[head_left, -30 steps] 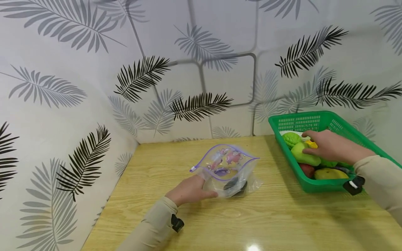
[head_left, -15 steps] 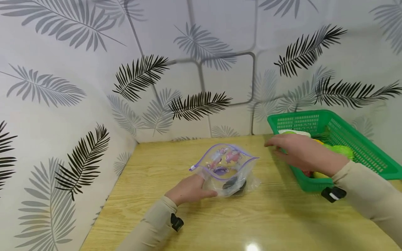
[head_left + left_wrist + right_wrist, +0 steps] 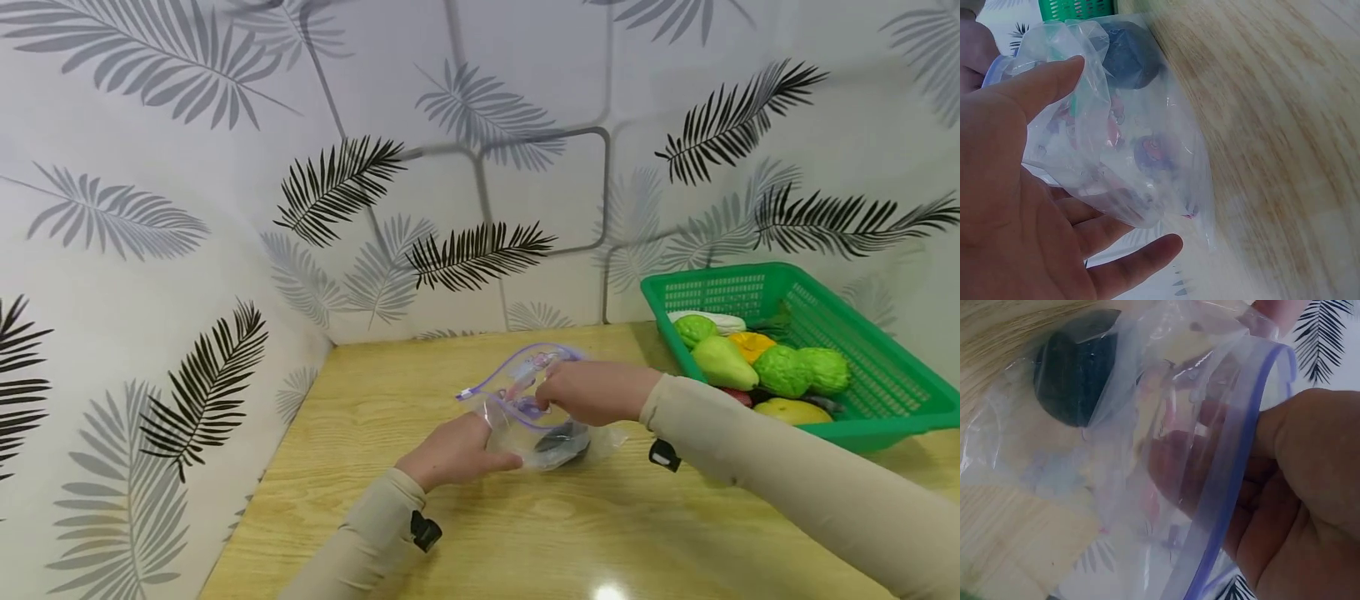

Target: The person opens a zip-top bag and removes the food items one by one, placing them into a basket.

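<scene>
A clear zip bag (image 3: 517, 450) with a purple zip rim and pink and purple prints stands on the wooden table, mouth spread. Inside it sits a dark rounded object (image 3: 564, 442), blackish green in the right wrist view (image 3: 1075, 378); its kind is unclear. My left hand (image 3: 457, 452) steadies the bag's left side, thumb in front and fingers behind. Those fingers (image 3: 1138, 265) look fairly straight and spread. Through the mouth reaches my right hand (image 3: 600, 392); its fingers (image 3: 1175, 465) show through the plastic, extended, and I see nothing held.
To the right, a green basket (image 3: 720, 272) stands near the wall. It holds a pear (image 3: 723, 364), lumpy green pieces (image 3: 783, 371), an orange piece (image 3: 752, 344), a yellow fruit (image 3: 793, 412) and other produce. Leaf-patterned cloth (image 3: 540, 192) borders the table's back and left.
My right hand has moved left from above the green basket to the zip bag and now reaches into its mouth. The left hand stays at the bag's side.
</scene>
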`<action>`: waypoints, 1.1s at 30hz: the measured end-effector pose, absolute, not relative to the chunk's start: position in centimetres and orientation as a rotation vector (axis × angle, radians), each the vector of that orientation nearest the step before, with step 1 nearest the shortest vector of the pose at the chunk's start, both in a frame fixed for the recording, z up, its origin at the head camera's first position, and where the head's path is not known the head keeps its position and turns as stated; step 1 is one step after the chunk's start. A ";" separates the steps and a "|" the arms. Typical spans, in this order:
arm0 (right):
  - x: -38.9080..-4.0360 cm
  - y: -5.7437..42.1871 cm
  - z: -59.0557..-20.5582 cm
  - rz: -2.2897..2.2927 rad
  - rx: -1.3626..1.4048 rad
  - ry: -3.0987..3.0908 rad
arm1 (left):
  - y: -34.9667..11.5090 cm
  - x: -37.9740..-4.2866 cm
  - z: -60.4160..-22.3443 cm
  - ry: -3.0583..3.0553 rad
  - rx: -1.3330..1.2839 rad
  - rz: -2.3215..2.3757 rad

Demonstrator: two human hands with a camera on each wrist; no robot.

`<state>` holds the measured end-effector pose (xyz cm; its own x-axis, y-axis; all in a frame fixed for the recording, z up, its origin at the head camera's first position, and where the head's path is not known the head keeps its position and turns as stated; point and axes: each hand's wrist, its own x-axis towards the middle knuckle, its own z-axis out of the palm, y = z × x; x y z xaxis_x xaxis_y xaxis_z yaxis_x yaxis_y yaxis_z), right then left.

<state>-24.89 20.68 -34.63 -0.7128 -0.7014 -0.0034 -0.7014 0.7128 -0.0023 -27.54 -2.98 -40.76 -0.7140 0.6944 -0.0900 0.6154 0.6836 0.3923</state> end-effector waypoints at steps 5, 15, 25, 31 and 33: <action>-26.2 19.7 -35.4 -0.005 -1.129 2.796 | -3.1 -27.6 -40.9 2.674 1.059 0.496; -26.0 18.6 -36.1 0.112 -0.816 2.686 | -2.7 -27.7 -41.3 2.714 1.100 0.447; -25.7 17.7 -36.3 0.246 -0.739 2.644 | -2.5 -27.4 -41.6 2.719 1.132 0.444; -25.9 17.8 -36.6 0.199 -0.649 2.603 | -2.7 -27.5 -41.9 2.722 1.123 0.429; -25.9 17.9 -36.7 0.183 -0.615 2.604 | -2.7 -27.6 -41.9 2.726 1.134 0.431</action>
<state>-25.90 17.87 -36.71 -0.7963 -0.3920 -0.4606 -0.4527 0.8913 0.0239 -27.58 -2.68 -41.92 -0.7007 0.7126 -0.0348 0.6672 0.6717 0.3218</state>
